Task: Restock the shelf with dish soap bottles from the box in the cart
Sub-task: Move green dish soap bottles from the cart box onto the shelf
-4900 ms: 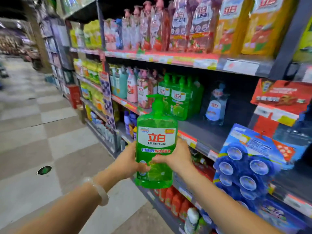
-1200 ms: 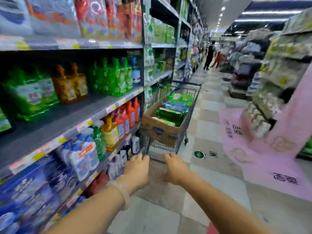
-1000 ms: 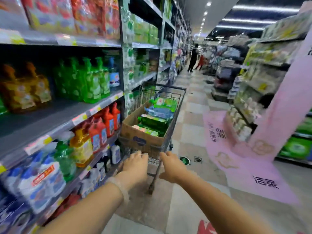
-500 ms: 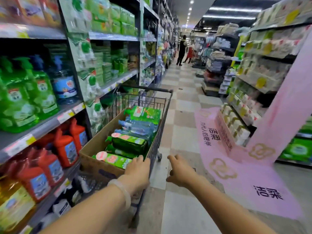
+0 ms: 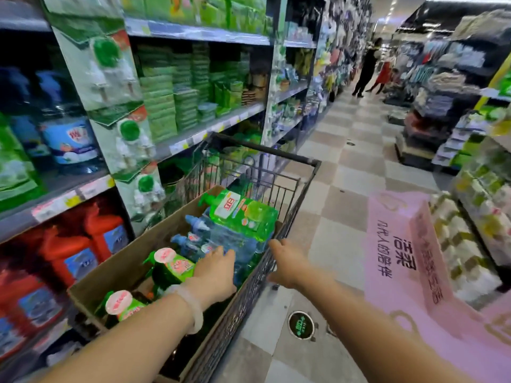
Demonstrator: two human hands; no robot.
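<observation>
A wire cart [image 5: 287, 205] stands beside the shelf with a brown cardboard box [image 5: 121, 268] inside. Dish soap bottles lie on their sides in the box: a bright green one [image 5: 243, 212] on top at the far end, clear blue ones [image 5: 218, 241] under it, and dark green ones [image 5: 171, 268] nearer me. My left hand [image 5: 214, 273] reaches over the box, fingers spread, touching the blue bottles. My right hand [image 5: 287, 265] hovers open at the cart's right rim. Neither hand holds anything.
The shelf [image 5: 72, 193] on the left carries green and blue bottles above, red jugs [image 5: 80, 250] below. A pink floor display [image 5: 409, 261] stands on the right beside stacked goods. Two people [image 5: 369, 66] stand far down the checkered aisle.
I turned from the shelf, where I held a green bottle, to the cart. In the last second I came closer and my left hand moved from the box's edge over the bottles.
</observation>
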